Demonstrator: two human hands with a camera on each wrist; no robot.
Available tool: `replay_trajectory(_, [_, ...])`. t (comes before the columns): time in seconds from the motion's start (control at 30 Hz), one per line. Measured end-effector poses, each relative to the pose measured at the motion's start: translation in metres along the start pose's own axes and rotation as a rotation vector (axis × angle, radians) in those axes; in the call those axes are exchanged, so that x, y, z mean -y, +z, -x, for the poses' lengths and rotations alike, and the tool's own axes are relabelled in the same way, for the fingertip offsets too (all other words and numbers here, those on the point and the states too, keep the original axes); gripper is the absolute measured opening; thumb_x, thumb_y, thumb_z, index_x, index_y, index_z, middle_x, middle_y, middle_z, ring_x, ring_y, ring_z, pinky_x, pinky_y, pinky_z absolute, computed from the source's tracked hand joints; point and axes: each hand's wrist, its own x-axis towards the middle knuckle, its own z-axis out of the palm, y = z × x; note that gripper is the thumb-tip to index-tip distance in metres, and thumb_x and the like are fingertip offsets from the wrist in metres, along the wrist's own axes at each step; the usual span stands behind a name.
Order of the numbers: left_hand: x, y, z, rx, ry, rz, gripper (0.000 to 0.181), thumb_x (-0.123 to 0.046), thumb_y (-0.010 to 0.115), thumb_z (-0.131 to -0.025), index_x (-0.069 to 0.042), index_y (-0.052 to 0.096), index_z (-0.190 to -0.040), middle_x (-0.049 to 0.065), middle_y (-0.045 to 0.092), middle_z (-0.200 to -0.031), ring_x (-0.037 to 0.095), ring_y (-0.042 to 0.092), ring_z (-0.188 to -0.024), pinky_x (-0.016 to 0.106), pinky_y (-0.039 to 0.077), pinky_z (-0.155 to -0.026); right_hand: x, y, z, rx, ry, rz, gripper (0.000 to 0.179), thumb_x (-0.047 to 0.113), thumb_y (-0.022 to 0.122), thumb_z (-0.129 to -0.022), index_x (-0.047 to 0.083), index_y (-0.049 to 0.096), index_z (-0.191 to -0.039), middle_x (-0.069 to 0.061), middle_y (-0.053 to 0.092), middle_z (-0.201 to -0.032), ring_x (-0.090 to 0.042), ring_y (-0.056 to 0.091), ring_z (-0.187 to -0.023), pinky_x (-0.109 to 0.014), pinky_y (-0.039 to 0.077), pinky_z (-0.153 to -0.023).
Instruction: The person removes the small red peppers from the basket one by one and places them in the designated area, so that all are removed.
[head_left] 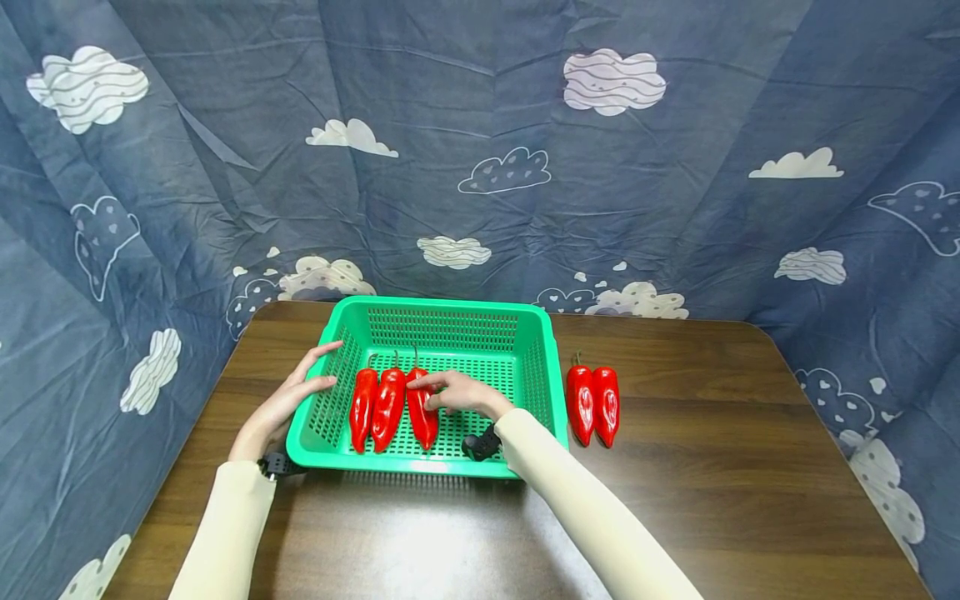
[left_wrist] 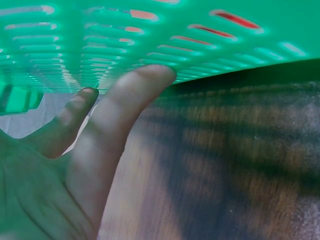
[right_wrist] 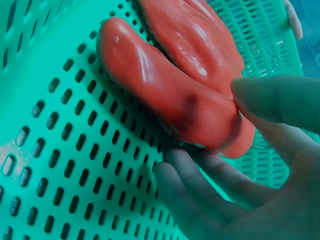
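A green plastic basket (head_left: 427,468) holds three long red peppers lying side by side. My right hand (head_left: 467,392) is inside it, with thumb and fingers on either side of the rightmost pepper (head_left: 422,429). In the right wrist view, the thumb (right_wrist: 270,97) touches that pepper (right_wrist: 155,95) near its end while fingertips sit against its other side. The middle pepper (head_left: 388,408) and the left pepper (head_left: 363,408) lie to its left. My left hand (head_left: 281,402) rests at the basket's left rim, fingers extended; the left wrist view shows digits along the outer wall.
Two more red peppers (head_left: 581,404) lie on the brown wooden table (head_left: 712,467) to the right of the basket. A blue curtain with cloud prints (head_left: 465,208) hangs behind and along both sides of the table.
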Motion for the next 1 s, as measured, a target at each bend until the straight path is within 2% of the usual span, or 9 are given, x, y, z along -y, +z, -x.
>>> replay_trajectory(0.13, [0.0011, -0.0001, 0.0001, 0.001, 0.003, 0.001, 0.057, -0.013, 0.045, -0.100, -0.027, 0.022, -0.150, 0.018, 0.014, -0.147, 0.038, 0.052, -0.107, 0.051, 0.050, -0.081, 0.0007, -0.0001, 0.0009, -0.046, -0.001, -0.021, 0.043, -0.002, 0.059, -0.087, 0.008, 0.061, -0.129, -0.010, 0.052, -0.114, -0.018, 0.049, -0.089, -0.035, 0.050, -0.077])
replay_trajectory(0.23, [0.0017, -0.0006, -0.0001, 0.000, 0.006, 0.002, 0.057, -0.012, 0.045, -0.099, -0.026, 0.022, -0.149, 0.018, 0.015, -0.146, 0.037, 0.052, -0.106, 0.050, 0.050, -0.080, 0.0021, 0.0001, 0.0017, -0.066, 0.005, -0.022, 0.043, -0.002, 0.060, -0.087, 0.007, 0.061, -0.128, -0.011, 0.053, -0.116, -0.018, 0.052, -0.093, -0.038, 0.051, -0.082])
replay_trajectory(0.47, [0.0022, -0.0017, -0.0005, 0.004, 0.007, -0.004, 0.056, -0.012, 0.045, -0.099, -0.027, 0.023, -0.149, 0.017, 0.013, -0.147, 0.038, 0.052, -0.106, 0.051, 0.050, -0.080, 0.0015, 0.0003, -0.0004, -0.024, 0.005, -0.016, 0.044, -0.003, 0.060, -0.087, 0.008, 0.060, -0.130, -0.011, 0.053, -0.131, -0.017, 0.054, -0.096, -0.037, 0.052, -0.080])
replay_trajectory(0.6, [0.0024, -0.0019, -0.0003, 0.004, 0.004, -0.001, 0.056, -0.013, 0.045, -0.099, -0.027, 0.023, -0.149, 0.016, 0.012, -0.148, 0.040, 0.052, -0.107, 0.052, 0.050, -0.081, 0.0009, 0.0008, -0.0005, -0.027, -0.003, -0.033, 0.043, -0.004, 0.058, -0.087, 0.006, 0.061, -0.129, -0.012, 0.055, -0.127, -0.018, 0.054, -0.097, -0.039, 0.051, -0.082])
replay_trajectory(0.83, [0.0013, -0.0003, 0.0001, 0.000, -0.004, 0.010, 0.057, -0.014, 0.046, -0.100, -0.028, 0.022, -0.150, 0.016, 0.012, -0.148, 0.042, 0.049, -0.109, 0.053, 0.049, -0.081, 0.0015, -0.0006, 0.0008, -0.076, -0.043, -0.110, 0.043, -0.007, 0.058, -0.084, 0.002, 0.062, -0.126, -0.012, 0.053, -0.110, -0.016, 0.053, -0.087, -0.040, 0.051, -0.082])
replay_trajectory(1.0, [0.0009, 0.0004, 0.0000, -0.003, -0.009, 0.008, 0.057, -0.016, 0.047, -0.100, -0.028, 0.021, -0.150, 0.016, 0.011, -0.149, 0.042, 0.048, -0.110, 0.053, 0.049, -0.081, 0.0047, -0.0011, 0.0019, -0.113, -0.069, -0.174, 0.039, -0.007, 0.058, -0.084, 0.001, 0.063, -0.122, -0.014, 0.048, -0.110, -0.017, 0.055, -0.086, -0.041, 0.052, -0.082])
